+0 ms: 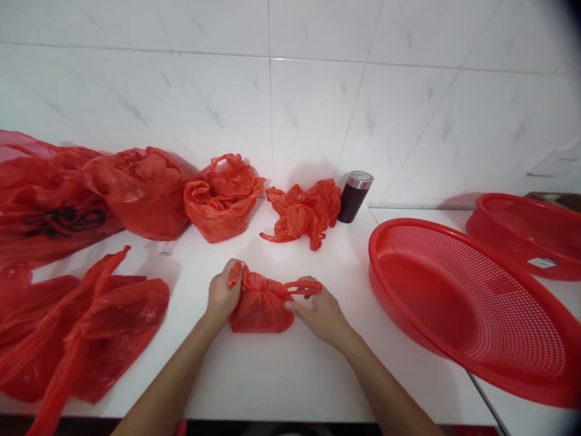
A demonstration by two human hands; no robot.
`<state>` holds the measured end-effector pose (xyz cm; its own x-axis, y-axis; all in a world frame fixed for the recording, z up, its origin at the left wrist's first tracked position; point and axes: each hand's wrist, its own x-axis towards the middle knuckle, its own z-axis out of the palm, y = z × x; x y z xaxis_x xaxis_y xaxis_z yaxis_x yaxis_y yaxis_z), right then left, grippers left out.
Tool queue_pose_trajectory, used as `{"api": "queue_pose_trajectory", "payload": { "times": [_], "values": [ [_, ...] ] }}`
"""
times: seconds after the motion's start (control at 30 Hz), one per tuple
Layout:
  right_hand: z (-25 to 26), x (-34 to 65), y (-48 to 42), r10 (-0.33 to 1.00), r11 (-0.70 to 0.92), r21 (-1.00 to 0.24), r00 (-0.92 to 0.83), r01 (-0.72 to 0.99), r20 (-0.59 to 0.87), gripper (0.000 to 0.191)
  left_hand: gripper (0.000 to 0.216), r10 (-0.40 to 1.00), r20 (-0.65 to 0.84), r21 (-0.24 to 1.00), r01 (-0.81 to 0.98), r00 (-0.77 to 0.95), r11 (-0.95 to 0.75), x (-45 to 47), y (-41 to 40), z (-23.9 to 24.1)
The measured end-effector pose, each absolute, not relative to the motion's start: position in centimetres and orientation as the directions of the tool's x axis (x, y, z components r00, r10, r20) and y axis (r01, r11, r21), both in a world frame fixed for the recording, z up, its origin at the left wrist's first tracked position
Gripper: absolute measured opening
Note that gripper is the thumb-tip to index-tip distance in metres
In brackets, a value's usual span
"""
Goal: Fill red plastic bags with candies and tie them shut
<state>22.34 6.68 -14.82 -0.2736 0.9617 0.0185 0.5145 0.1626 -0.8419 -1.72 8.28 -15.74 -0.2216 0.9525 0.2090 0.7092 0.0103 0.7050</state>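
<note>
A small red plastic bag (262,313), gathered at its top, rests on the white counter in front of me. My left hand (223,292) is closed around the bag's left side, with a loop of red plastic showing at the fingers. My right hand (323,312) grips the handle loop on the right, thumb toward the bag and fingers partly hidden behind the loop. The bag's contents cannot be seen. Behind it lies a crumpled red plastic bag (304,212), and left of that sits a bulging red bag (223,206).
A large red colander (426,303) leans at the right, with a red basin (512,242) behind it. A dark tumbler (353,200) stands near the tiled wall. Several more red bags fill the left, including a knotted one (122,327) near the front edge.
</note>
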Motion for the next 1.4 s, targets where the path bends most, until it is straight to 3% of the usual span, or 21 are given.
{"api": "queue_pose_trajectory", "payload": {
  "times": [0.23, 0.87, 1.03, 1.27, 1.4],
  "values": [
    [-16.0, 19.6, 6.8, 0.91, 0.19, -0.769, -0.404, 0.61, -0.095, 0.009, 0.014, 0.971, 0.142, 0.615, 0.785, -0.192, 0.065, -1.5, 8.5, -16.6],
    [-17.6, 21.1, 8.1, 0.937, 0.186, -0.687, -0.337, 0.702, -0.091, 0.022, 0.023, 0.989, 0.028, 0.368, 0.921, -0.146, 0.125, -1.5, 11.3, -18.0],
    [-17.5, 21.6, 8.4, 0.933, 0.218, -0.664, -0.351, 0.715, -0.072, 0.023, 0.024, 0.991, 0.032, 0.377, 0.92, -0.126, 0.105, -1.6, 11.4, -17.4],
    [-17.9, 23.0, 8.8, 0.939, 0.236, -0.645, -0.342, 0.727, -0.043, 0.025, 0.047, 0.993, 0.067, 0.443, 0.894, -0.1, 0.06, -3.0, 9.6, -16.3],
    [-18.2, 23.0, 8.9, 0.913, 0.297, -0.618, -0.407, 0.728, -0.041, 0.036, 0.048, 0.992, 0.054, 0.441, 0.894, -0.113, 0.077, -3.2, 9.4, -17.0]
  ]
}}
